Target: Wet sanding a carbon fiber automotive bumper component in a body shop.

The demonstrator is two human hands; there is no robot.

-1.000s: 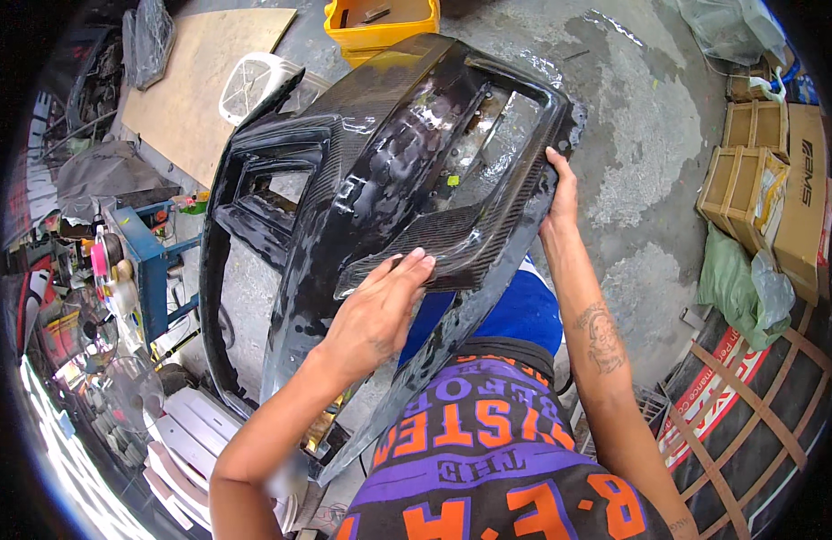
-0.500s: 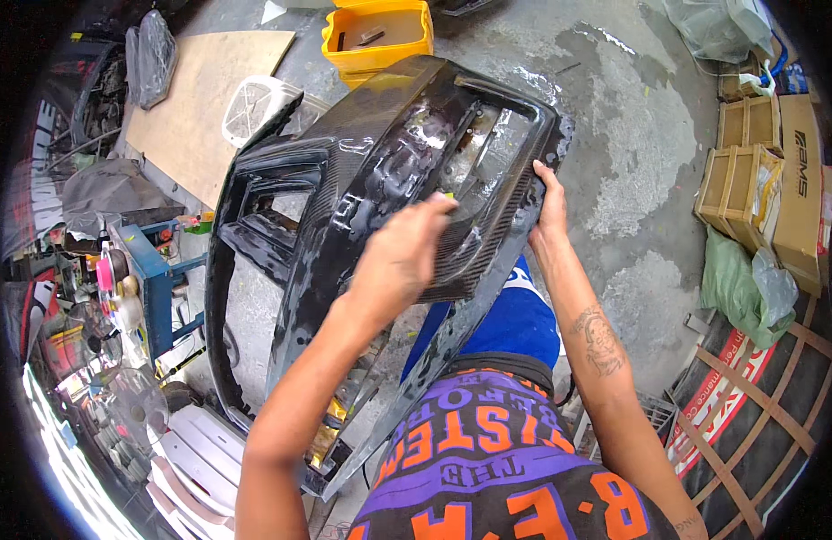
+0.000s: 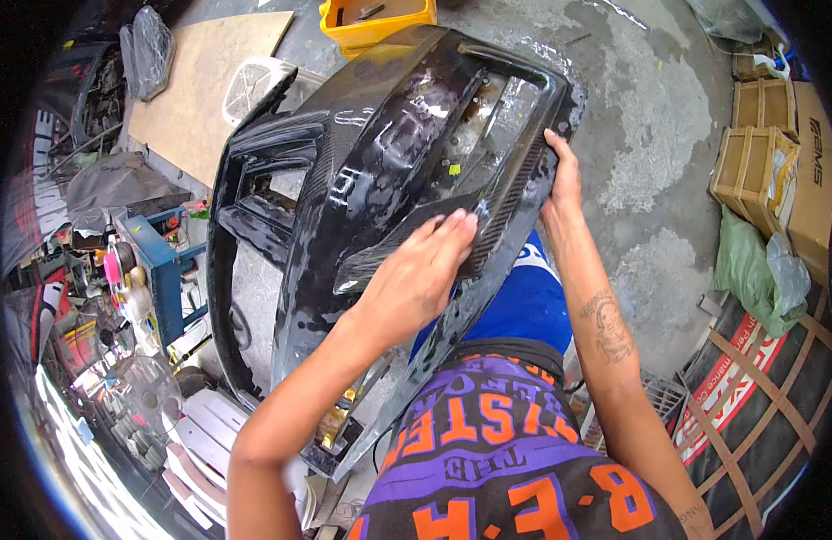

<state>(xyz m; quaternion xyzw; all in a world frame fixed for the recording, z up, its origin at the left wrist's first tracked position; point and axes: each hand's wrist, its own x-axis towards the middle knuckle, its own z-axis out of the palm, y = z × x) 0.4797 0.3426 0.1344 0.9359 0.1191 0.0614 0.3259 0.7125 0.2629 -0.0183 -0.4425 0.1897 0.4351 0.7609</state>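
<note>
A large black carbon-fibre car bumper (image 3: 380, 153), wet and glossy with patchy grey areas, lies slanted in front of me, its near edge by my blue-clothed leg. My left hand (image 3: 420, 274) lies on its lower right part, fingers stretched out and close together against the weave. Whether anything is under those fingers is hidden. My right hand (image 3: 563, 184) grips the bumper's right edge, with fingertips at the rim and the rest wrapped around the side. Openings in the bumper show the grey floor behind it.
Beyond the bumper stands a yellow tub (image 3: 375, 27) of murky water with dark blocks on its ledge. A wooden board (image 3: 204, 85) and a white slotted chair (image 3: 245, 90) are at far left. Left are a blue stand (image 3: 155, 261) and clutter; right, wooden crates (image 3: 754, 166) and a green bag (image 3: 745, 270).
My left hand has gone from a blurred, curled pose to lying flat, slightly lower and to the right. The bumper sits a little higher in view, with my right hand still on its edge.
</note>
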